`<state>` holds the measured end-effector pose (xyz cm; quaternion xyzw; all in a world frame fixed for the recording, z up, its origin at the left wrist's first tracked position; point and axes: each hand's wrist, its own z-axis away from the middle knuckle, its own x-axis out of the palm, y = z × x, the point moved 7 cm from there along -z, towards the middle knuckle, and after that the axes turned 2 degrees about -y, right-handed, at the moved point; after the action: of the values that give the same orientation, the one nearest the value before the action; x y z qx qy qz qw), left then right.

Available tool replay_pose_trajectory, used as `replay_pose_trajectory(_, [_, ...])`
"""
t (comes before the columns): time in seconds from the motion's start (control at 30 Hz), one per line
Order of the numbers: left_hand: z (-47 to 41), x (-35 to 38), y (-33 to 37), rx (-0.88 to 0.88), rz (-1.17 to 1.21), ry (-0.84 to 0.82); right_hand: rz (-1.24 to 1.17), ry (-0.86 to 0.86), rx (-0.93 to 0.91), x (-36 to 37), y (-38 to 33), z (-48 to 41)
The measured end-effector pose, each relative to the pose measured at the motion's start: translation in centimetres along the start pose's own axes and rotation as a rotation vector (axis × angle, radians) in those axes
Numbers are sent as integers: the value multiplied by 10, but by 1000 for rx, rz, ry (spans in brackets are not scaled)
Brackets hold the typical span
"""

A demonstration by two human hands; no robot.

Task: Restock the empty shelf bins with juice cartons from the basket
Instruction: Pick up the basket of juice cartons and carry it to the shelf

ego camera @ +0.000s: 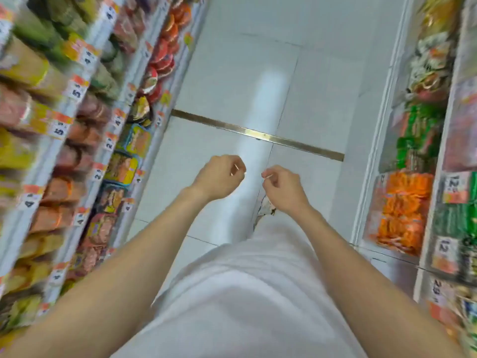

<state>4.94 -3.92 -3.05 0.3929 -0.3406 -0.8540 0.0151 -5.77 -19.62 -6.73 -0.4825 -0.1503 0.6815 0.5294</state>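
My left hand (pixel 219 177) and right hand (pixel 282 188) were curled and gripped nothing, close together above the tiled floor (pixel 232 73). Full snack shelves (pixel 77 125) ran to their left, packet shelves (pixel 402 210) to their right. No basket, juice cartons or empty bins showed; restocking seemingly had yet to start.

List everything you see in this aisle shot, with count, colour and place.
left shelves: one run, multicoloured blurred packs, left edge
right shelves: one run, orange and green packs, right edge
price tags: many, white-orange, shelf edges
floor: white tiles, centre
metal strip: one, brass, across floor
juice cartons, basket: none visible
white garment: one, bottom centre
pale sliver: two, one pinched in each hand; identity unclear
left hand: fingers curled, centre
right hand: fingers curled, beside it, apart
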Motion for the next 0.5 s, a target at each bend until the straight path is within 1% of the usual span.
replay_pose_trajectory(0.13, [-79, -19, 50, -49, -51, -63, -42, 55, 72, -65, 3, -56])
replay_pose_trajectory(0.23, [-142, -47, 83, -20, -43, -25, -71, 88, 74, -112, -8, -106])
replay_pose_trajectory(0.37, [-222, -80, 109, 28, -47, -45, -63, 128, 80, -166, -22, -175])
replay_pose_trajectory(0.5, [-315, -119, 119, 50, -18, -28, -36, 133, 107, -206, -41, -258])
